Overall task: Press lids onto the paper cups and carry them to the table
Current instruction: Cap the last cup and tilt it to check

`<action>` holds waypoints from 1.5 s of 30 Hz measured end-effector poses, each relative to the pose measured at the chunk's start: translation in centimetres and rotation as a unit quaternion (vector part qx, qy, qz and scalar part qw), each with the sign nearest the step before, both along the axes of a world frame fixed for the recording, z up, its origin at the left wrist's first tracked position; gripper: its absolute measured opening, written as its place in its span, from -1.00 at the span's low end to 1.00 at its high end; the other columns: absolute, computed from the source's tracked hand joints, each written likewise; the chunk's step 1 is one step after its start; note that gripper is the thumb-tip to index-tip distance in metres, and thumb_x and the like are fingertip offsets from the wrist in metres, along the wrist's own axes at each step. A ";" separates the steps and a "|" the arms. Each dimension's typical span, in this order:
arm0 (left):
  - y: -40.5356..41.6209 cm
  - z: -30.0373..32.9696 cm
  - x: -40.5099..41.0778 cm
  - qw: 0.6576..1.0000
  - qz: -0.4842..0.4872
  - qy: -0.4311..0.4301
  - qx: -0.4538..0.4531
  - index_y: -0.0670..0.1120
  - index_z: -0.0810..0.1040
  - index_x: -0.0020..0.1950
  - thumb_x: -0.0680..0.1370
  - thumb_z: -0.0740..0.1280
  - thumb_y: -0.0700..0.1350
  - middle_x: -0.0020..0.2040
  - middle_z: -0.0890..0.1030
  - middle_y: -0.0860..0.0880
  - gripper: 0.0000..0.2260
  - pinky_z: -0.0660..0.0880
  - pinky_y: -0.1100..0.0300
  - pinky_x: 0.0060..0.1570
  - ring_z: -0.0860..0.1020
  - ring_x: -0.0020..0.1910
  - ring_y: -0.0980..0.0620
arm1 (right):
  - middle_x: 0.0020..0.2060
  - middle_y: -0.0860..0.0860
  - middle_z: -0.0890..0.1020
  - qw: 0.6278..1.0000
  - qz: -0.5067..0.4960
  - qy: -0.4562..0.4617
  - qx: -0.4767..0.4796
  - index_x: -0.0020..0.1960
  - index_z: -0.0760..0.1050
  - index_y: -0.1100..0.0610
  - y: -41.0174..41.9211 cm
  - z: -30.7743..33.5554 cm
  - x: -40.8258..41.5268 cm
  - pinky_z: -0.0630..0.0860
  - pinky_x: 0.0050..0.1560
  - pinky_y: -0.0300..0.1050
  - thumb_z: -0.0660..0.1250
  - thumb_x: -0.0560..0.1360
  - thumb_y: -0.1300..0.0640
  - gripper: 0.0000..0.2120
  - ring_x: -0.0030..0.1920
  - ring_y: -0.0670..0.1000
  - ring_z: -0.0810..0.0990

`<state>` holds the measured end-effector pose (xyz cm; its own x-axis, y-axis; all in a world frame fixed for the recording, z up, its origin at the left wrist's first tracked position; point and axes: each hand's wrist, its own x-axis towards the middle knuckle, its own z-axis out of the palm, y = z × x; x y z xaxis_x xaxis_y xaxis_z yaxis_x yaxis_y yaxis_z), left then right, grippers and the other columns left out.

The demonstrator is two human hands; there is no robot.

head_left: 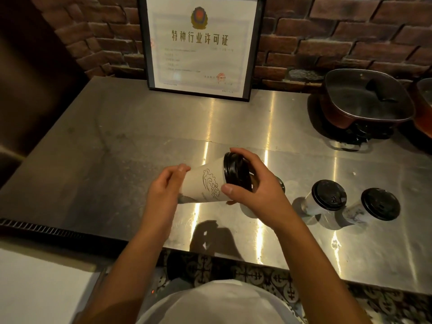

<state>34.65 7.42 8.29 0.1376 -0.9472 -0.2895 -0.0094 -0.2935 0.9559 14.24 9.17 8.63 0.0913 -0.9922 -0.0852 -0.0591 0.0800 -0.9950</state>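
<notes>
A white paper cup (203, 183) with a wave drawing is held tilted on its side above the steel counter (117, 141). My left hand (163, 190) grips its base end. My right hand (254, 190) wraps around the black lid (236, 171) at its mouth, thumb on the cup wall. Two more lidded cups (323, 197) (371, 205) stand upright on the counter to the right. Another cup (280, 183) is mostly hidden behind my right hand.
A framed certificate (201, 45) leans on the brick wall at the back. A dark square pan with a glass lid (364, 99) sits at the back right, another pan's edge (424, 106) beside it. A white surface (42, 288) lies at lower left.
</notes>
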 end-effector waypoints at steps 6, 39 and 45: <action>1.4 1.4 0.9 0.984 -0.112 -0.103 -0.091 0.12 0.60 0.27 0.57 0.42 0.07 0.20 0.65 0.15 -0.73 0.61 0.09 0.20 0.60 0.21 0.21 | 0.31 -0.30 0.46 0.983 -0.003 0.180 -0.038 0.49 0.26 -0.27 -0.1 -0.8 0.4 0.54 0.26 -0.16 0.59 0.35 -0.13 -0.19 0.29 -0.18 0.49; -7.1 -14.3 7.3 0.956 -0.239 -0.171 -0.006 0.22 0.34 0.55 0.73 0.16 -0.08 0.50 0.47 0.07 -0.60 0.45 0.00 0.43 0.47 0.40 0.11 | 0.42 -0.13 0.52 0.981 -0.064 0.064 0.170 0.52 0.37 -0.12 -6.2 -13.1 10.9 0.46 0.46 0.01 0.42 0.59 0.17 -0.45 0.41 -0.06 0.50; -7.1 -15.5 7.4 0.948 -0.258 -0.185 -0.020 0.21 0.25 0.59 0.73 0.15 -0.06 0.54 0.40 0.05 -0.58 0.35 0.22 0.35 0.42 0.46 0.06 | 0.49 -0.08 0.46 0.980 -0.066 0.087 0.169 0.59 0.27 -0.13 -5.7 -13.6 11.4 0.50 0.05 -0.49 0.35 0.65 0.06 -0.45 0.46 0.01 0.47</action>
<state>42.01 0.30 -7.25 -0.2611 -0.9255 -0.2745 -0.4794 -0.1225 0.8690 25.69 3.50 -4.95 -0.0819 -0.9068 -0.4135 -0.1926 0.4214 -0.8862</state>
